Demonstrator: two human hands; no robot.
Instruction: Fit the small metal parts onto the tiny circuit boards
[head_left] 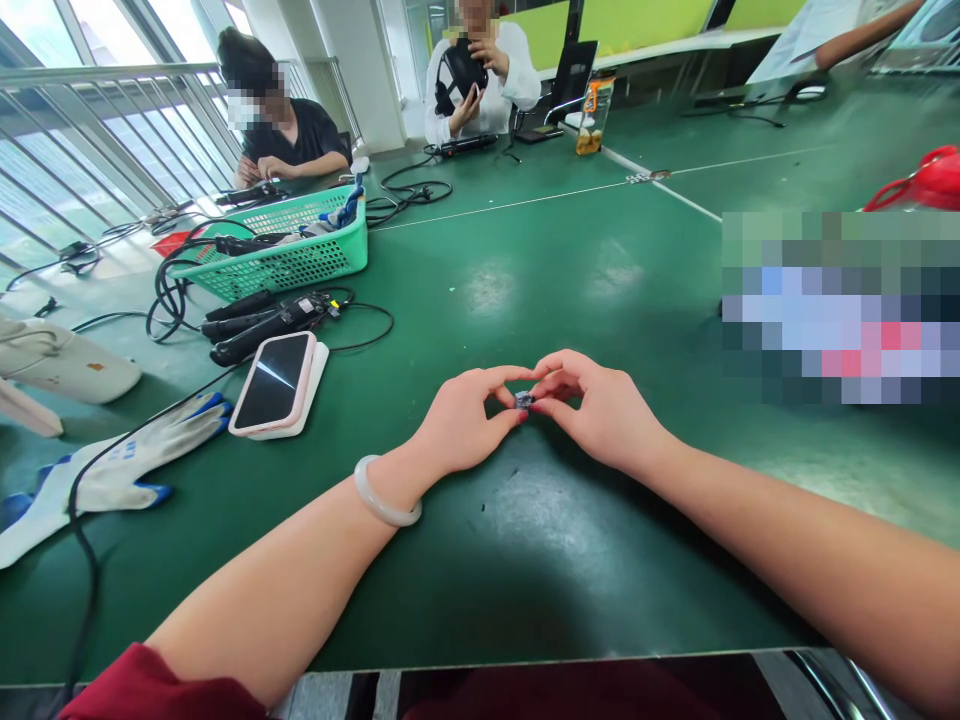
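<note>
Both my hands meet over the middle of the green table (570, 270). My left hand (469, 420) and my right hand (592, 410) pinch a tiny dark part (523, 400) between their fingertips, just above the table top. The part is too small to name; it looks grey and dark with a speck of colour. A pale bangle (382, 495) sits on my left wrist. Fingers of both hands are curled and closed around the part.
A phone in a pink case (274, 383) lies on a white pad to the left, beside black handheld tools (262, 325) and cables. A green basket (292, 255) stands behind them. White work gloves (112, 470) lie at far left. Two people sit at the far side.
</note>
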